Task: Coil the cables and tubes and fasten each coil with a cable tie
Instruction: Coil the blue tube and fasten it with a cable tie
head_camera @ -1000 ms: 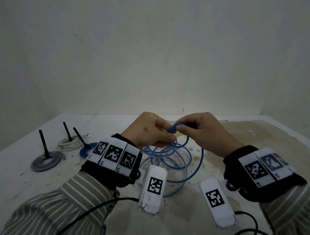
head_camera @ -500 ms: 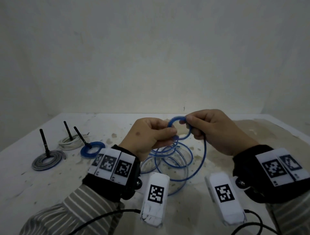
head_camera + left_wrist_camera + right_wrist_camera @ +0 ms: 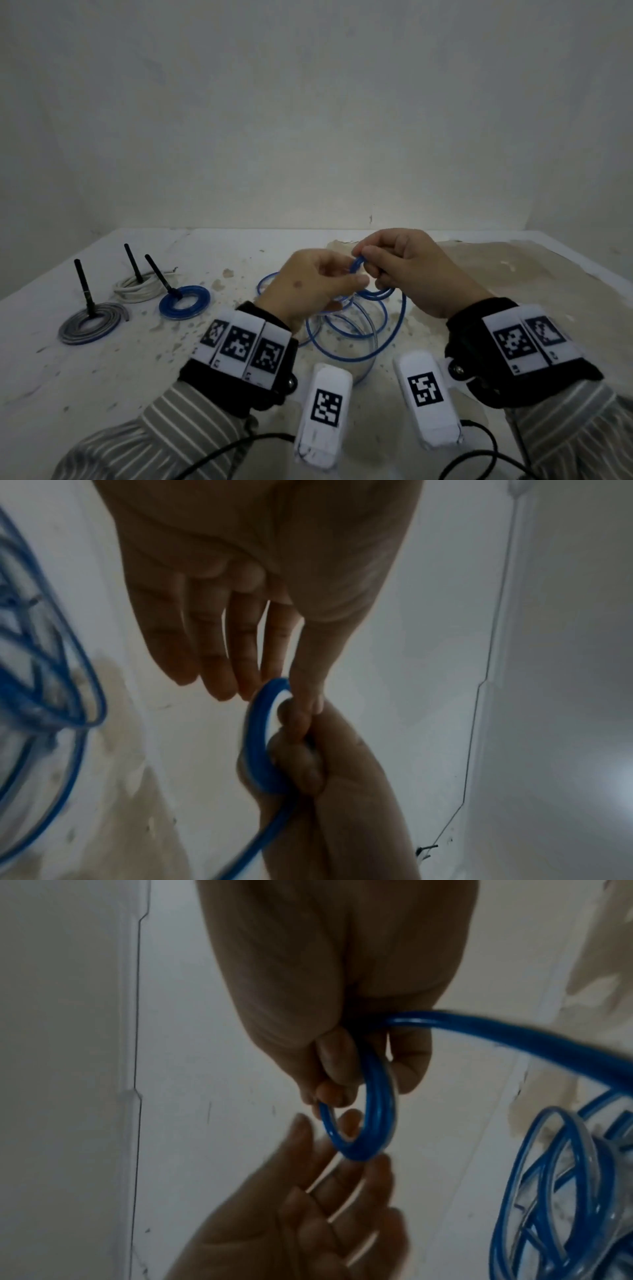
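Note:
A blue tube lies in loose loops [image 3: 400,322] on the table, with its end wound into a small ring [image 3: 356,265] held above them. My right hand [image 3: 411,270] grips that ring, with thumb and curled fingers closed round it [image 3: 377,1096]. My left hand [image 3: 308,281] faces it with straight, slightly spread fingers [image 3: 212,653]; its thumb and fingertips only touch the ring [image 3: 255,731]. In the right wrist view the left hand [image 3: 325,1218] sits under the ring. The tube trails from the right hand [image 3: 325,791] down to the loops [image 3: 548,1177].
At the left of the table stand three tied coils with upright black cable ties: a grey one [image 3: 90,322], a white one [image 3: 140,289] and a blue one [image 3: 185,303]. A wall closes the back. The table's right part [image 3: 513,274] is stained brown.
Both hands have risen and shifted right. The tube end went from a tight bend to a small ring. My left hand's fingers straightened out of their pinch while the right hand kept its grip.

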Tool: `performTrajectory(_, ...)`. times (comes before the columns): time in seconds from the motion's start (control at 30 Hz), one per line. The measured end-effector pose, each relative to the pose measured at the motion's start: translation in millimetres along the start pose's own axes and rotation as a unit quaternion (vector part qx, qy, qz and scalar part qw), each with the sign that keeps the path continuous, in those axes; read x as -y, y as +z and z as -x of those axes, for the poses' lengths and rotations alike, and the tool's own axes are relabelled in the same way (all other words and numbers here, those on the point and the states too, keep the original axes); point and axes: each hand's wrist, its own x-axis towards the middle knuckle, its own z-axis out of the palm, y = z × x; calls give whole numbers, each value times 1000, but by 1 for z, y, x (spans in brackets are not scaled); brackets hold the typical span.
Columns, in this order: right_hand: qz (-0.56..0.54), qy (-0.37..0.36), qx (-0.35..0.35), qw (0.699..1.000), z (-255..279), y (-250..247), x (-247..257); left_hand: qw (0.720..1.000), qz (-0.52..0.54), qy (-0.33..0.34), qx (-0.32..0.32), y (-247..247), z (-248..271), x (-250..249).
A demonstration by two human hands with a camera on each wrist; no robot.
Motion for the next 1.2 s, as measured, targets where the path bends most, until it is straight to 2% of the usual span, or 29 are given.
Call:
performTrajectory(0.1,68,-20,28,997,2,1,1,999,-43,23,24,-16,-2,-15)
performTrajectory(0.2,65,-36,32,997,1,5,7,993,-92,27,66,-20,-1,-20)
performTrajectory(0.27,50,-41,20,998,-1,6,10,993,-87,35,74,-19,-3,-20)
performTrajectory(0.4,-71,-44,-37,996,-12,2,9,999,18,47,-6,-21,-14,-20)
performTrajectory(0.5,-163,-13,-38,986,-22,1,1,990,124,47,-58,-19,-25,-15)
performTrajectory(0.6,-215,1,-42,976,-32,7,-8,980,185,42,-62,-16,-34,-7)
performTrajectory(0.7,-227,-7,-65,972,-42,10,-16,978,203,15,-49,-15,-46,1)
performTrajectory(0.8,-254,-1,-76,964,-53,12,-27,989,137,-23,-42,-20,-61,8)
performTrajectory(0.87,-229,5,-75,970,-61,12,-35,997,63,-33,-38,-26,-70,13)
performTrajectory(0.93,-171,5,-52,984,-69,10,-42,999,4,-11,-31,-31,-77,17)
performTrajectory(1.03,-101,-2,10,995,-78,4,-49,998,-24,45,-29,-38,-84,19)
performTrajectory(1.2,-96,2,24,995,-87,2,-57,998,-54,24,1,-43,-91,22)
